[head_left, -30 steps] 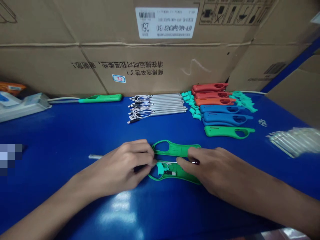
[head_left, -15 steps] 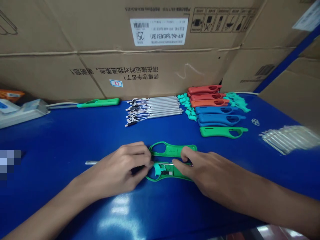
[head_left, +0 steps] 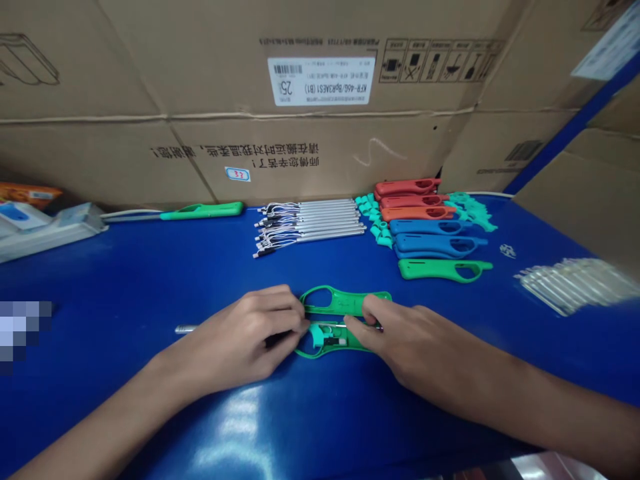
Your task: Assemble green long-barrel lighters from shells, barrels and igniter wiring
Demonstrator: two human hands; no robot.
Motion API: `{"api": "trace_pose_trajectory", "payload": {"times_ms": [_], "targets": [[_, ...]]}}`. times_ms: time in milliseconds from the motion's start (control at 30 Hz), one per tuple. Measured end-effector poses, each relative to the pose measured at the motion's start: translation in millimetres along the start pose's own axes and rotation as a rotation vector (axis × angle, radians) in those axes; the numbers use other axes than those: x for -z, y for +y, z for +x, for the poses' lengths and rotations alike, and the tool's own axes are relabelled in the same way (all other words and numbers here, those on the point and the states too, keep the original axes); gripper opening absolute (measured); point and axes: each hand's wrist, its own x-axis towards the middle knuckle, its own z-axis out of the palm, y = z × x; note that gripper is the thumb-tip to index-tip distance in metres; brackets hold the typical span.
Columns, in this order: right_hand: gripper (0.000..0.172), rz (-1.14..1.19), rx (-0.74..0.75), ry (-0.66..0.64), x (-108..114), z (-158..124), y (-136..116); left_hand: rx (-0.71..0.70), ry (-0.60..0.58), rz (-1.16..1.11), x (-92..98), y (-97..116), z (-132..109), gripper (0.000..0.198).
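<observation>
An open green lighter casing half [head_left: 356, 339] lies on the blue table, holding a teal trigger [head_left: 316, 335] and a small black igniter piece with a white end [head_left: 336, 341]. My left hand [head_left: 265, 330] is closed at the casing's narrow end, around a silver lighter tube [head_left: 185, 329] whose far end sticks out to the left. My right hand [head_left: 395, 337] presses thumb and fingers on the casing's wide end, beside a thin metal rod [head_left: 334, 325]. Behind both hands, the matching green half [head_left: 345, 302] lies with its inside up. My fingers hide the tips' exact contact.
Silver tubes with wires [head_left: 327, 219] lie in a row at the back. Right of them are teal caps [head_left: 383, 233], red casings [head_left: 407, 187], blue casings [head_left: 435, 243] and clear pieces [head_left: 570, 283]. An assembled green lighter [head_left: 210, 211] lies back left, before a cardboard wall [head_left: 200, 80].
The camera view has shifted slightly, so the scene sits a little lower. Both hands keep nearly the same grip on the casing and tube.
</observation>
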Motion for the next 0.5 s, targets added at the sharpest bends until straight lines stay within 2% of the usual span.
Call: {"api": "trace_pose_trajectory", "payload": {"times_ms": [133, 333, 500], "targets": [[0.034, -0.012, 0.003, 0.004, -1.2, 0.3, 0.5, -0.003, 0.012, 0.008, 0.6, 1.9, 0.6, 0.013], [0.035, 0.025, 0.015, -0.027, -2.0, 1.2, -0.3, 0.044, 0.035, -0.018, -6.0, 1.9, -0.2, 0.018], [0.033, 0.028, 0.003, 0.004, -3.0, -0.3, -1.6, 0.007, 0.071, -0.011, -8.6, 2.1, -0.5, 0.020]]}}
